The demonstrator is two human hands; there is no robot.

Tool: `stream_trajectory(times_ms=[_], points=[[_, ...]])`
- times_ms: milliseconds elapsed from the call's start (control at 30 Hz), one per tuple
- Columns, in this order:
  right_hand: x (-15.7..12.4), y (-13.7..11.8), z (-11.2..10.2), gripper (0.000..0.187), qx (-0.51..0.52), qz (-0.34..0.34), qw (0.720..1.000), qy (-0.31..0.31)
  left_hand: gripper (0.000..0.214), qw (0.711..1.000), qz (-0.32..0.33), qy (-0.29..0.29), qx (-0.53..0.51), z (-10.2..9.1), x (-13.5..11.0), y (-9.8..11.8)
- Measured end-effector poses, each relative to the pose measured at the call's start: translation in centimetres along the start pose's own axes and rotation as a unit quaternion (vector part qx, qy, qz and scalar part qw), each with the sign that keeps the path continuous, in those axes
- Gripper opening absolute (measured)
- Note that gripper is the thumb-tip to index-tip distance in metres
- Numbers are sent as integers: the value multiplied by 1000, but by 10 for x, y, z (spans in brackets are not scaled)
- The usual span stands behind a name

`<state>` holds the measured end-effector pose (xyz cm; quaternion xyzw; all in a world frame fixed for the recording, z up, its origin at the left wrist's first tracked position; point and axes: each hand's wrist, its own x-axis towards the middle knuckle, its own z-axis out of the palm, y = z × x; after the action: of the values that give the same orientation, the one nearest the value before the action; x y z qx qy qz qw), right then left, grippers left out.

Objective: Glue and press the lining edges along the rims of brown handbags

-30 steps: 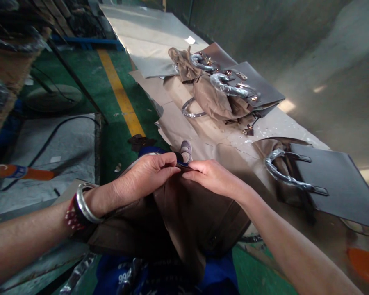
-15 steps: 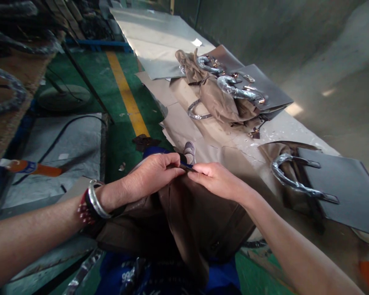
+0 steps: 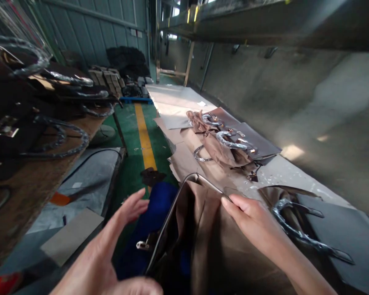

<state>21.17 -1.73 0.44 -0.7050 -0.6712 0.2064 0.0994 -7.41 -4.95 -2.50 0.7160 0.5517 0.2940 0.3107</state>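
A handbag (image 3: 224,250) stands at my lap, its mouth gaping and its brown lining folded out over the near side. My right hand (image 3: 252,219) pinches the dark rim at the right, thumb on top. Away from the bag, to the left of it, my left hand (image 3: 103,250) is spread with nothing in it, slightly blurred. A small metal clasp (image 3: 142,245) sticks out from the bag's left side, between that hand and the rim. The lower part of the bag runs out of view.
On the right, cardboard sheets (image 3: 184,157) carry brown-lined bags (image 3: 226,151) with plastic-wrapped handles. A grey bag (image 3: 335,233) lies nearer. Dark bags (image 3: 15,119) crowd a wooden table (image 3: 46,192) at left. A yellow line (image 3: 145,139) crosses the green floor.
My left hand has let go of the rim and moved down and left, opening. My right hand keeps its hold, slightly lower and further right. The bag's mouth now gapes; the view has tilted up.
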Motion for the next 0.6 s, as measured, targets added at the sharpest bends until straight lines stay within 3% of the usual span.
stream_trajectory(times_ms=[133, 200, 267, 400, 500, 600], points=[[-2, -7, -5, 42, 16, -11, 998, 58, 82, 996, -28, 4, -89, 41, -31, -18], [-4, -9, -7, 43, 37, -13, 995, 88, 73, 996, -14, 20, -81, 52, -30, -22], [-7, -10, -8, 44, 72, -12, 990, 118, 62, 998, 17, 38, -41, 49, -17, -22], [-14, -9, -9, 46, 174, -14, 970, 170, 49, 989, 102, 97, 42, 7, 37, -5], [-17, -11, -3, 48, 246, -23, 949, 197, 44, 983, 157, 52, 80, -35, 79, 24], [-18, -17, 4, 50, 281, -27, 925, 252, 47, 975, 181, 5, 127, -59, 103, 54]])
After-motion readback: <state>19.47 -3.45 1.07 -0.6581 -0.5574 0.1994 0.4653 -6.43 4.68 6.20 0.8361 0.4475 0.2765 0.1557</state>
